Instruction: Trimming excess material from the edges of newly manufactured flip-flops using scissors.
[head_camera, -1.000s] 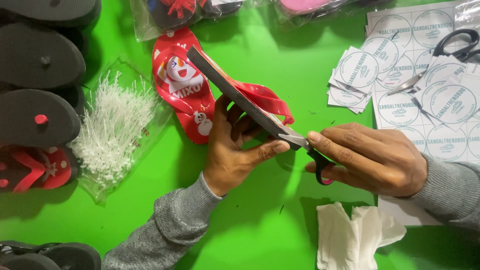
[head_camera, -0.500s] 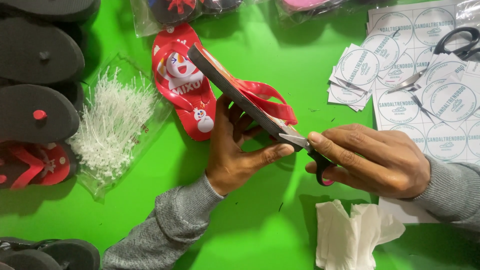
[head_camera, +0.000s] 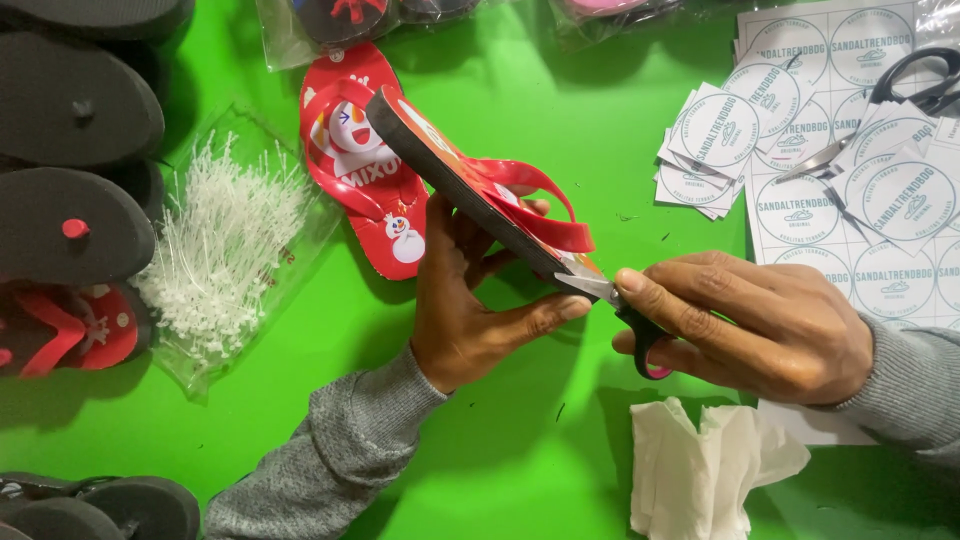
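Sandal (head_camera: 470, 180) over green table (head_camera: 560, 130), scissors (head_camera: 625, 310) seemingly touching its edge

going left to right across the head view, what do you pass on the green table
black sandal soles → clear bag of white plastic fasteners → flat red sandal → left hand → scissors blades at the held sandal's heel → right hand → round sticker sheets
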